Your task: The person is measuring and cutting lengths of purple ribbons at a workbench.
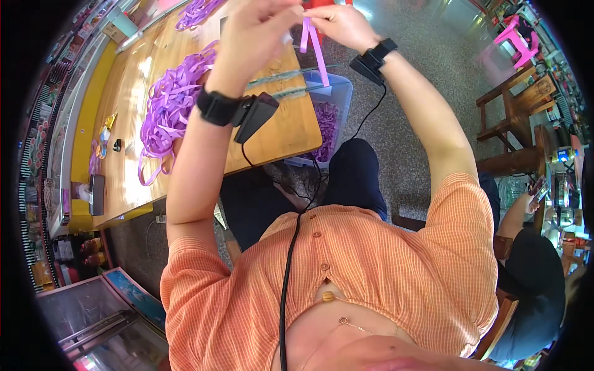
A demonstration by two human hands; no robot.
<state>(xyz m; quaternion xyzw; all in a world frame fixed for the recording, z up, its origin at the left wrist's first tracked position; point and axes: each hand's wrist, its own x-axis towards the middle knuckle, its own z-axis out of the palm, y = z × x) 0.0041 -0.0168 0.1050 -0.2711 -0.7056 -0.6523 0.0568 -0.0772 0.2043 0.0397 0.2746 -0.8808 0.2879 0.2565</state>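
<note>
**Purple ribbon [318,55] pinched in the air by the counter's [294,130] right edge**

Nearest to view, on the near side of the counter: an orange checked shirt [371,260], with a black cable [288,278] trailing over it. Beyond that, dark trouser legs [352,170] beside the counter's near right corner.

Reaching out above the counter, the left hand [260,28], blurred and partly cut off by the upper edge of view; fingers bent, tips close to the ribbon's upper end, grip on it impossible to tell. Just right of the counter, the right hand [346,26], thumb and forefinger closed on the ribbon's upper end, with one short and one long length hanging below.

Lying on the counter, left of the ribbon, a large tangled heap of purple ribbon [170,102]. Jutting past the counter's right edge, thin greenish strips [284,75]. Below that edge, a clear plastic bin [346,93] with purple pieces [328,117] inside.

At the counter's far end, a smaller purple heap [197,13]. Well to the right of the counter, wooden chairs [510,108] and a pink stool [518,43].
</note>
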